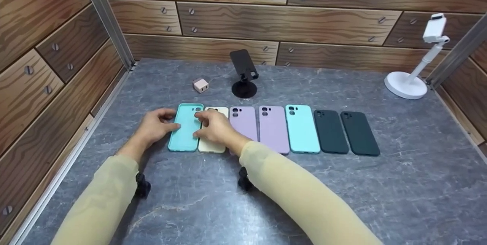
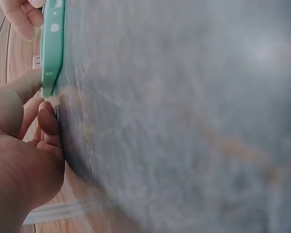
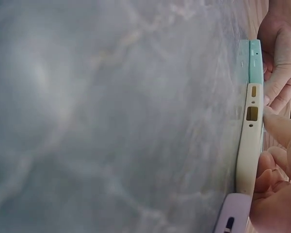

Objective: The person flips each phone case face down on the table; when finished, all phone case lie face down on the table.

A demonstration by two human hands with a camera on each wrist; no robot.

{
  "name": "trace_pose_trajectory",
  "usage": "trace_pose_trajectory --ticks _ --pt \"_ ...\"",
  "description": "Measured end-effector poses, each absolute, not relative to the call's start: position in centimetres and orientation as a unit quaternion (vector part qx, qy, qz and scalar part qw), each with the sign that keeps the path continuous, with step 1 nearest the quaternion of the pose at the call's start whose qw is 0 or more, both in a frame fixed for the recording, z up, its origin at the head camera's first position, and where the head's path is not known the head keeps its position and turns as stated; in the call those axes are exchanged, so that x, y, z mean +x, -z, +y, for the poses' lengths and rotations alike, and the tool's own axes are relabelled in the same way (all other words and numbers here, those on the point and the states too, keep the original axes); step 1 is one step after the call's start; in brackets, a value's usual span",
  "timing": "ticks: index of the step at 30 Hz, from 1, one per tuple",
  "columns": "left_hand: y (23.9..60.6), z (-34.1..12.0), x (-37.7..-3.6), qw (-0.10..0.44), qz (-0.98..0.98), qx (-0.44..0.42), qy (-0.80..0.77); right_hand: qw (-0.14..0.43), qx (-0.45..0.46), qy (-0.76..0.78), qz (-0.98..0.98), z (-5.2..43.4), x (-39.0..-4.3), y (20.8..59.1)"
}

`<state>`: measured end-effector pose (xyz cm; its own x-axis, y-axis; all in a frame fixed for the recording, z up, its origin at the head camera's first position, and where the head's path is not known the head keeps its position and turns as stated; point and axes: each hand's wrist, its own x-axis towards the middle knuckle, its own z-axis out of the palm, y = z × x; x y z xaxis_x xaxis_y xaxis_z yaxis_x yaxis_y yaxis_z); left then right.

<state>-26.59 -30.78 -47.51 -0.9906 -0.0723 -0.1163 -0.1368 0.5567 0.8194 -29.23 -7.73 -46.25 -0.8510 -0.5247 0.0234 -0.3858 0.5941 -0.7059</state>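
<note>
A turquoise phone case (image 1: 185, 132) lies with its hollow inside up at the left end of a row of phone cases. My left hand (image 1: 154, 125) holds its left edge, thumb over the rim and the other fingers bent beside it. Across a cream phone case (image 1: 211, 147) reaches my right hand (image 1: 217, 125), thumb and index fingertips at the turquoise case's right edge. The cream case is partly covered by that hand. In the right wrist view the cream case (image 3: 248, 155) shows its port cutouts, and the right fingers (image 3: 266, 179) curl above it.
Rightward run two lilac cases (image 1: 274, 131), a second turquoise case (image 1: 303, 132) and two dark green cases (image 1: 360, 134). Behind stand a small charger plug (image 1: 201, 85), a black phone stand (image 1: 244, 81) and a white stand (image 1: 406, 85). Wood-patterned walls (image 1: 228, 20) border the table (image 1: 205, 207).
</note>
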Motion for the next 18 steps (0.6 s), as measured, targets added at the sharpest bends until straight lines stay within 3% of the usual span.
trace_pose_trajectory --ticks 18 --pt "46.4 -30.6 -27.1 0.034 0.872 -0.033 -0.487 0.100 -0.259 0.361 0.890 -7.6 -29.2 46.3"
